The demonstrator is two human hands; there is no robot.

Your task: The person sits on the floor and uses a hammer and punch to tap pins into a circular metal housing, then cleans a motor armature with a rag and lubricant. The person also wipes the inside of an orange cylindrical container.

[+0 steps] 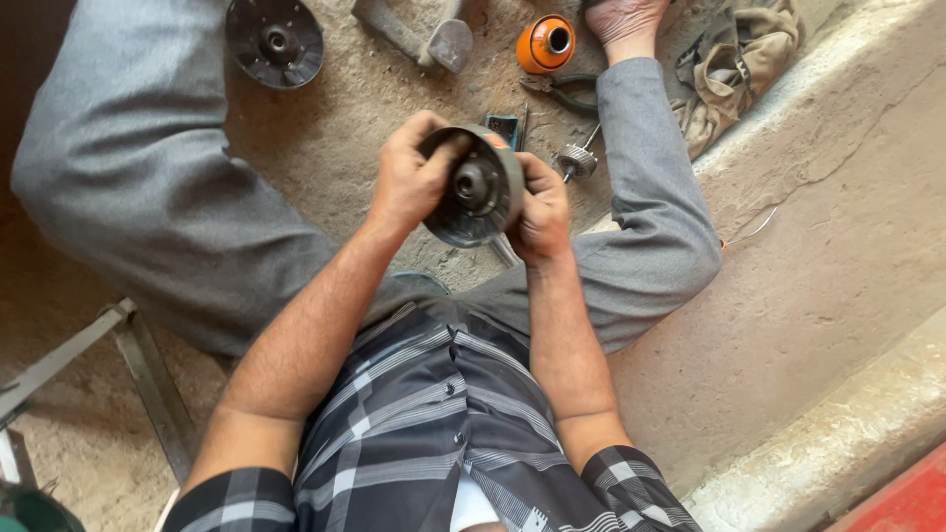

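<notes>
— What sits along the left edge of the frame?

— Metal bars (138, 365) lie on the dirt floor (847, 227) at lower left. Above them a bent knee in grey trousers (128, 167) fills the upper left, and a dark round disc with a centre hub (275, 41) lies on the ground at the top, just past that knee.

— And the hands?

— The left hand (409, 177) is curled around the left rim of a dark metal drum-shaped part (478, 187), fingers wrapped over its edge, thumb toward the hub. The right hand (540, 209) grips the right rim the same way, closed tight on it. The part is held up between both hands at centre frame, above the lap, its open face with the central hub turned toward the camera.

— What lies beyond it?

— A hammer (419, 34) rests on the ground at top centre. To its right stands an orange cylinder with a dark bore (545, 43). Below that lie pliers (564, 91), and a small gear on a shaft (576, 161) sits just beside the right hand.

— Farther right?

— A bare foot (624, 20) at the top, then a crumpled tan cloth (739, 64) against a concrete ledge (838, 69). A red surface (902, 502) shows at lower right.
</notes>
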